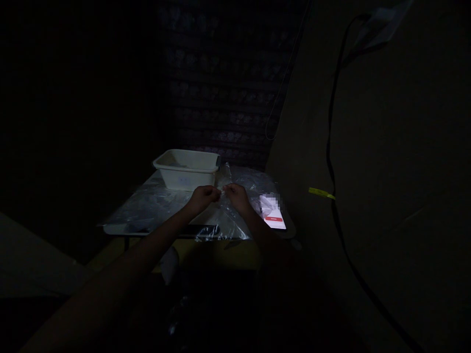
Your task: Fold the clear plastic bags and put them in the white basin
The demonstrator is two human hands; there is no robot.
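Observation:
Both hands meet over the middle of a small table (115, 229), close together with fingertips pinched. My left hand (203, 198) and my right hand (236, 197) grip clear plastic film (230, 223) between them. The film is crinkled and shiny, and it hangs down towards the table's front edge. Whether it is a bag or a loose sheet, I cannot tell in this dim light. Just behind my left hand stands a white plastic tub (188, 179). A lit phone (275, 223) lies to the right of my right forearm, partly under clear plastic.
More clear plastic (147, 203) is spread over the left of the table, and another crumpled heap (253, 177) lies at the back right. A black cable (330, 147) with a yellow tag (319, 192) runs down the right wall. Patterned curtain (228, 98) hangs behind.

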